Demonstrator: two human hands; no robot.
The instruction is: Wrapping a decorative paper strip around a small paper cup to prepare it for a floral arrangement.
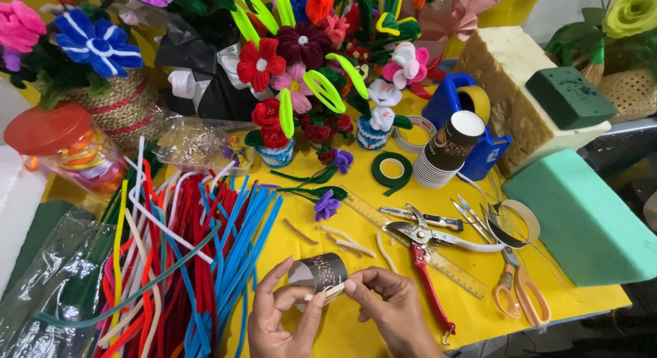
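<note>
Low over the yellow worktop (356,330), your left hand (280,317) cradles the dark cup band (321,271), thumb and fingers pinching its edge; your right hand (390,307) pinches a pale stem (328,291) against it. Keep the band round and press lightly. Your wrists are cut off; the band's far side is hidden. Beyond lie pliers (421,252).

We've got the paper cup (321,273) sideways between our fingers (350,287), pipe cleaners (185,262) piled left of them, pruners (423,252) and scissors (517,279) off right, the cup stack (448,151) and tape roll (391,170) behind.
</note>
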